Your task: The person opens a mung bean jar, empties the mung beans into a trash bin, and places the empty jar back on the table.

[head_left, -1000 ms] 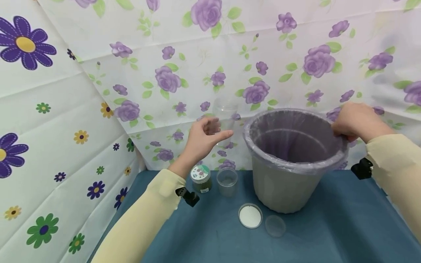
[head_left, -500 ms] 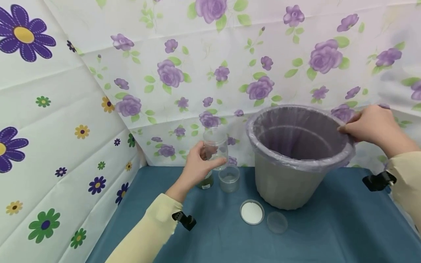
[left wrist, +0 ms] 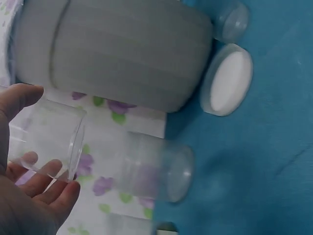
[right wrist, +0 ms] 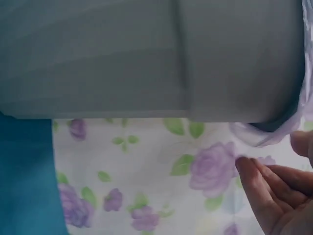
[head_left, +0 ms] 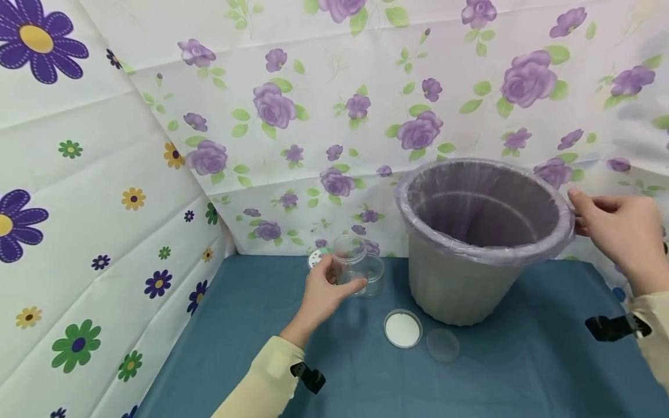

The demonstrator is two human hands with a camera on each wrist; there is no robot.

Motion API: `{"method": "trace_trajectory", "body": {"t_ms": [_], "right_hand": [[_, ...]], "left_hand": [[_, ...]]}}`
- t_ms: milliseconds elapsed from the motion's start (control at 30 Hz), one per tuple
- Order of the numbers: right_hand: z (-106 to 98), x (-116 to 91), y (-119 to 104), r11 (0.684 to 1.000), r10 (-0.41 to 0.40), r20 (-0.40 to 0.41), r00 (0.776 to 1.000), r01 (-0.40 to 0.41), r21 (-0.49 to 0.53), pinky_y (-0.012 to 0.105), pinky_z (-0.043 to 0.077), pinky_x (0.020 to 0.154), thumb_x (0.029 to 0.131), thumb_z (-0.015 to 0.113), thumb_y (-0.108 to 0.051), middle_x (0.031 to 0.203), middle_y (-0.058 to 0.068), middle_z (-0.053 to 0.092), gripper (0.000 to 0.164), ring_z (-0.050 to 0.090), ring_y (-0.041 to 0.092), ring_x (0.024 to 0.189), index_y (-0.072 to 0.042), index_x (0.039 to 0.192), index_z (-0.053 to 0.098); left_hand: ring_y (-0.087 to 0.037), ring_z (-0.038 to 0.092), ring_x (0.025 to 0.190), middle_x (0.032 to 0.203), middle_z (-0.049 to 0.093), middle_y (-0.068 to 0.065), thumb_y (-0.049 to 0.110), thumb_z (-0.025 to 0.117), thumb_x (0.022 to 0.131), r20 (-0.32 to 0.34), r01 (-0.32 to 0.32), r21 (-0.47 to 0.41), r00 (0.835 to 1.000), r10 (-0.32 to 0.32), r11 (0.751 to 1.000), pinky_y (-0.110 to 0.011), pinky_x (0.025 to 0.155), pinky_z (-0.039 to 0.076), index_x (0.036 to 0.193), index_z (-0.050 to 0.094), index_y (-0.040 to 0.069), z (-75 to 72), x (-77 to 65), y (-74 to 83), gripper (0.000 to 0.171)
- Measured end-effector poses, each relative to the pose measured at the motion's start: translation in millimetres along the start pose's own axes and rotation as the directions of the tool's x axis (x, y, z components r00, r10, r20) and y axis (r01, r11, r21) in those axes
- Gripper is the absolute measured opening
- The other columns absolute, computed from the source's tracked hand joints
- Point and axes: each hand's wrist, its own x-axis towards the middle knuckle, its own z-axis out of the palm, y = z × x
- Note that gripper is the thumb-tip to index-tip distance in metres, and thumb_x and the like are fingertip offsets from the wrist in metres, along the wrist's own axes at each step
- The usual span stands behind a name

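Head view showed a person's two hands well apart, one on either side of a grey bin (head_left: 455, 290). The left hand (head_left: 320, 299) gripped a clear jar (head_left: 349, 261), its thumb on one side and its fingers curled round the other. That jar was raised above the blue cloth (head_left: 502, 383), overlapping in this view a clear container (head_left: 374, 278) that stood on the cloth; the left wrist view set the two apart. A printed lid (head_left: 315, 257) peeked out past the left hand's fingers, the rest behind them hidden. The right hand (head_left: 622, 232) was at the bin's right rim, where a purple liner (head_left: 486, 253) was folded over the edge. Its thumb and fingers were parted in the right wrist view; whether the thumb touched the liner was hard to tell, as that corner was dim and cut off. Near the foot of the bin lay a round lid with a white inside (head_left: 402, 329), and just beside it a clear disc (head_left: 442, 345). Flowered sheeting (head_left: 292, 58) hung behind everything
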Motion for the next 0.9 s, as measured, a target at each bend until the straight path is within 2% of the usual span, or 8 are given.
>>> {"method": "trace_trajectory", "body": {"t_ms": [100,167,233,333,400,467,667,900], "right_hand": [[9,-18,8,1.0,0.021,-0.101,0.995,-0.02,0.011,0.025,0.051,0.049,0.09,0.038,-0.059,0.113,0.028,0.063,0.072,0.04,-0.022,0.054,0.001,0.126,0.058],[17,-34,13,0.999,0.01,-0.182,0.983,-0.016,-0.028,0.018,0.041,0.046,0.093,0.041,-0.052,0.108,0.027,0.065,0.062,0.043,-0.014,0.056,-0.001,0.121,0.062],[27,-52,16,0.998,-0.006,-0.236,0.972,-0.009,-0.059,0.022,0.045,0.056,0.095,0.043,-0.045,0.104,0.027,0.065,0.055,0.053,0.004,0.062,0.001,0.117,0.063],[42,-78,21,0.999,-0.017,-0.271,0.962,0.003,-0.052,0.024,0.048,0.07,0.093,0.05,-0.042,0.096,0.018,0.066,0.045,0.054,0.001,0.064,-0.003,0.11,0.065],[53,-94,24,1.0,-0.02,-0.287,0.958,0.019,-0.006,0.016,0.049,0.076,0.089,0.057,-0.042,0.089,0.001,0.066,0.038,0.051,-0.012,0.064,-0.009,0.105,0.067],[63,-110,27,0.998,-0.047,-0.29,0.956,0.058,0.03,0.0,0.039,0.061,0.085,0.064,-0.04,0.085,-0.011,0.062,0.028,0.039,-0.027,0.061,-0.015,0.097,0.068],[99,-148,31,0.953,-0.303,-0.102,0.948,0.302,-0.027,0.007,0.045,0.062,0.079,0.073,-0.038,0.085,-0.008,0.068,0.011,0.052,-0.016,0.072,-0.029,0.084,0.069],[134,-166,28,0.856,-0.51,0.143,0.848,0.517,-0.012,0.035,0.056,0.069,0.077,0.076,-0.033,0.091,-0.012,0.068,0.015,0.066,0.013,0.084,-0.032,0.091,0.07]], "left_hand": [[-0.008,0.058,0.104,0.12,0.057,0.015,0.04,0.078,0.074,-0.043,0.018,0.034,0.999,-0.016,0.999,-0.036,0.087,0.051,0.104,0.059,0.026,4.7,-3.3,-11.1,0.038],[-0.009,0.057,0.106,0.119,0.057,0.015,0.043,0.077,0.073,-0.063,0.042,0.068,0.997,-0.038,0.997,-0.037,0.09,0.051,0.113,0.057,0.032,7.6,-6.0,-19.2,0.046],[-0.01,0.057,0.105,0.115,0.058,0.014,0.044,0.077,0.072,-0.074,0.059,0.092,0.996,-0.052,0.994,-0.037,0.09,0.051,0.12,0.053,0.038,10.0,-8.9,-26.7,0.054],[-0.012,0.056,0.106,0.115,0.059,0.01,0.048,0.077,0.071,-0.086,0.067,0.131,0.995,-0.056,0.989,-0.038,0.091,0.051,0.124,0.053,0.033,13.7,-12.3,-36.1,0.06],[-0.012,0.057,0.106,0.115,0.059,0.008,0.049,0.077,0.071,-0.088,0.063,0.156,0.995,-0.05,0.986,-0.038,0.092,0.051,0.125,0.053,0.029,16.2,-13.4,-41.5,0.063],[-0.014,0.057,0.106,0.115,0.059,0.005,0.05,0.076,0.071,-0.082,0.059,0.181,0.996,-0.045,0.982,-0.038,0.091,0.052,0.127,0.053,0.024,19.7,-13.8,-47.2,0.067],[-0.013,0.058,0.107,0.114,0.06,0.005,0.047,0.077,0.071,-0.06,0.078,0.184,0.996,-0.068,0.98,-0.038,0.092,0.052,0.126,0.053,0.02,30.6,-15.7,-57.6,0.065],[-0.017,0.058,0.107,0.115,0.061,-0.001,0.039,0.08,0.071,-0.029,0.1,0.182,0.995,-0.096,0.978,-0.042,0.091,0.052,0.127,0.053,0.018,41.2,-19.9,-70.8,0.066]]}}
